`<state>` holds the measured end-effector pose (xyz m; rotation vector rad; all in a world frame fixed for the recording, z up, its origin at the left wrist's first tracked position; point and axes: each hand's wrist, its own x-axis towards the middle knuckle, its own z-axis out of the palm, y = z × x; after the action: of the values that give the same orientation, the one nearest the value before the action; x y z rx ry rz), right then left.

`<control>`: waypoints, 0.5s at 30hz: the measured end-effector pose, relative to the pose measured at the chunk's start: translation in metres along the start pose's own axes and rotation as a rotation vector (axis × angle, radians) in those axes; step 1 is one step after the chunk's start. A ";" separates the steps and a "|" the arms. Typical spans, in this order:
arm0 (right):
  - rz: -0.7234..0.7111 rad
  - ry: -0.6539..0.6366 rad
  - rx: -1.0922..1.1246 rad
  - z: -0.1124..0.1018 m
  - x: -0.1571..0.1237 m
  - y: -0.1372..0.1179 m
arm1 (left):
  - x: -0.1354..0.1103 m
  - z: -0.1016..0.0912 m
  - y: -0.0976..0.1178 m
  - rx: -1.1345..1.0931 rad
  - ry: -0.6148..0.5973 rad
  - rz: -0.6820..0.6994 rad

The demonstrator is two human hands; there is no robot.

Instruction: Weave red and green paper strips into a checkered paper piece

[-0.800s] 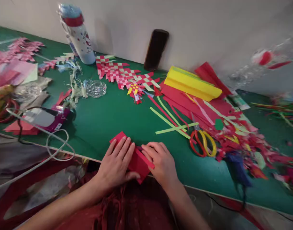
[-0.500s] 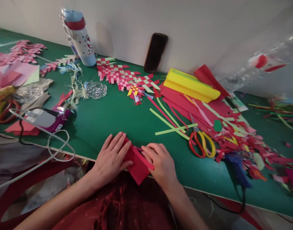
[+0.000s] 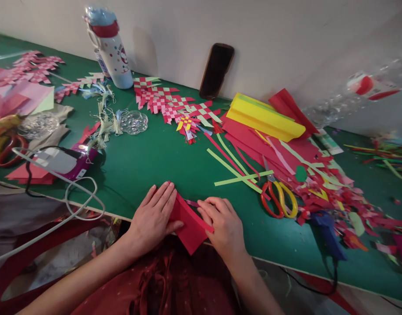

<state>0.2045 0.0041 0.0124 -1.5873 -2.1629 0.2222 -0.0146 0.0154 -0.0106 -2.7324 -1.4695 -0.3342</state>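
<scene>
Head view: red paper (image 3: 191,226), folded over on itself, sits at the near edge of the table (image 3: 174,166), its lower corner jutting past the edge, centre-front. L hand (image 3: 151,217) presses on its left side, fingers (image 3: 161,197) spread flat, released, not clenched. R hand (image 3: 220,225) sits on its right side, fingers (image 3: 214,208) curled over the top layer; can't tell if it's a true pinch, thumb hidden. A thin strip (image 3: 192,203) pokes out of the fold toward the R hand.

Looks like the fold/crease stage. Next move needs both hands keeping the layers aligned while the crease is pressed firm.

Nearest R hand: red-and-yellow scissors (image 3: 279,200), light green strips (image 3: 240,177), red sheets (image 3: 253,140), blue glue gun (image 3: 329,236) toward the right edge. Along the back edge: woven red paper mats (image 3: 164,100), water bottle (image 3: 111,50), phone (image 3: 216,71), yellow paper stack (image 3: 265,117).
</scene>
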 end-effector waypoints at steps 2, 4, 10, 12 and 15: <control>-0.004 0.007 -0.011 0.001 0.000 0.001 | 0.000 0.000 0.000 -0.006 0.000 0.000; -0.018 0.003 -0.012 0.003 0.002 -0.001 | 0.000 0.000 0.000 -0.015 -0.004 -0.003; -0.035 0.001 -0.013 0.006 0.009 -0.005 | -0.001 0.000 0.001 -0.039 -0.005 -0.009; -0.025 0.002 -0.012 0.005 0.010 -0.003 | -0.001 0.001 0.001 -0.039 0.002 -0.010; -0.016 -0.008 -0.014 0.004 0.009 0.000 | -0.001 0.002 0.001 -0.036 0.009 -0.009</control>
<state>0.2002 0.0132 0.0114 -1.5787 -2.1871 0.2088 -0.0137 0.0138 -0.0121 -2.7484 -1.4888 -0.3760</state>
